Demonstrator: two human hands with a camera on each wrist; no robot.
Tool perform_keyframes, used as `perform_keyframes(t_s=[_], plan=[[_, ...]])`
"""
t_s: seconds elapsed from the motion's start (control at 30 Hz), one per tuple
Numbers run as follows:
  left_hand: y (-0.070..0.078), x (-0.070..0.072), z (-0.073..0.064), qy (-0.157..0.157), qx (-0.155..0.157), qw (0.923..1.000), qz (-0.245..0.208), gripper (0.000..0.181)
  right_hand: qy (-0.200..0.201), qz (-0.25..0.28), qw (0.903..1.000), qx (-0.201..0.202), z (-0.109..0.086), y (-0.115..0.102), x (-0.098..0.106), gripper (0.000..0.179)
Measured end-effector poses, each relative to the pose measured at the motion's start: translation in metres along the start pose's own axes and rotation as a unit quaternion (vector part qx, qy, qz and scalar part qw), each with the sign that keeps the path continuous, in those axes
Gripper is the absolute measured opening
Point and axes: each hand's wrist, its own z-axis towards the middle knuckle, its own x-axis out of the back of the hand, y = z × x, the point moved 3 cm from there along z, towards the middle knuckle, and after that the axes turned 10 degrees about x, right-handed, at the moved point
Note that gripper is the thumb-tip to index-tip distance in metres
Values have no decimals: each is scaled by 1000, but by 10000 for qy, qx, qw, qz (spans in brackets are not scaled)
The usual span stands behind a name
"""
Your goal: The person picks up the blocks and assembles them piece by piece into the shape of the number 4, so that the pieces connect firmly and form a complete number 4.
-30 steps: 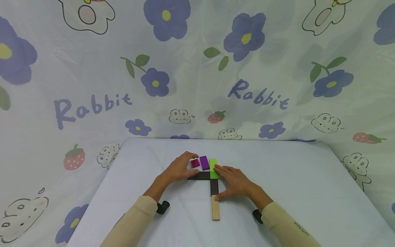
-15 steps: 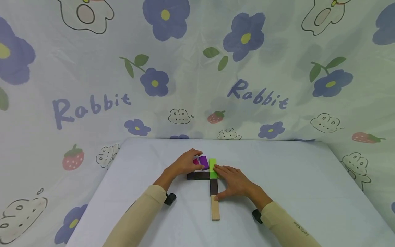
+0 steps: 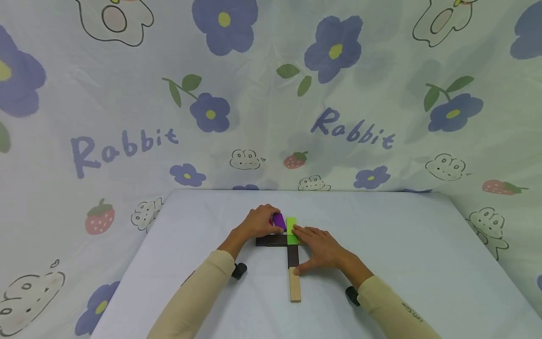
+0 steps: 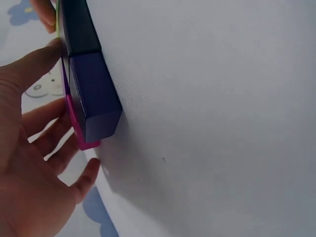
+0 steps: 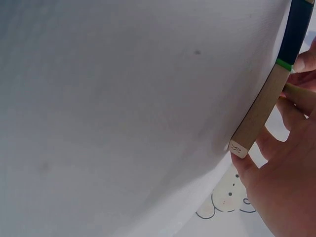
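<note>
My left hand (image 3: pixel 256 223) is at the upper left of a cross of flat blocks, pinching a purple block (image 3: pixel 279 221) between thumb and forefinger. A magenta block (image 4: pixel 76 123) sits beside it, mostly hidden by the hand in the head view. My right hand (image 3: pixel 323 249) spreads over the cross's right side, fingertips on a lime-green block (image 3: pixel 290 227) and thumb at the junction of a dark block (image 3: pixel 293 256) and a light wooden block (image 3: pixel 294 285). A dark row (image 3: pixel 271 240) runs left from the lime block. In the right wrist view fingers line a wooden block (image 5: pixel 261 113).
The blocks rest on a white-covered table (image 3: pixel 381 226). Behind it hangs a white curtain (image 3: pixel 271 103) printed with flowers, rabbits and strawberries. Small black wrist cameras (image 3: pixel 239 270) sit near both cuffs.
My left hand has moved right from around the magenta block to the purple one, and its thumb and forefinger have closed on it. The right hand has stayed in place.
</note>
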Motion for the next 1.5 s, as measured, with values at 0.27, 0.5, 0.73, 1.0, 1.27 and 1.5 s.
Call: perform_keyframes(t_s=[0.27, 0.5, 0.73, 1.0, 1.27, 1.5], plan=[[-1, 2, 0, 34, -60, 10000, -28, 62, -14, 2, 10000, -28, 1, 1, 1, 116], [-5, 6, -3, -136, -156, 9990, -402, 62, 10, 31, 10000, 5, 1, 1, 0, 116], [-11, 11, -9, -228, -262, 9975, -610, 62, 14, 77, 10000, 43, 0, 0, 1, 116], [-21, 13, -12, -217, -207, 9971, -694, 64, -19, 57, 10000, -6, 0, 0, 0, 116], [-28, 17, -18, -251, -186, 9972, -674, 63, 8, 111, 9999, 43, 0, 0, 0, 117], [-32, 23, -25, -300, -66, 9972, -683, 62, -48, 57, 9999, -70, 0, 0, 0, 118]])
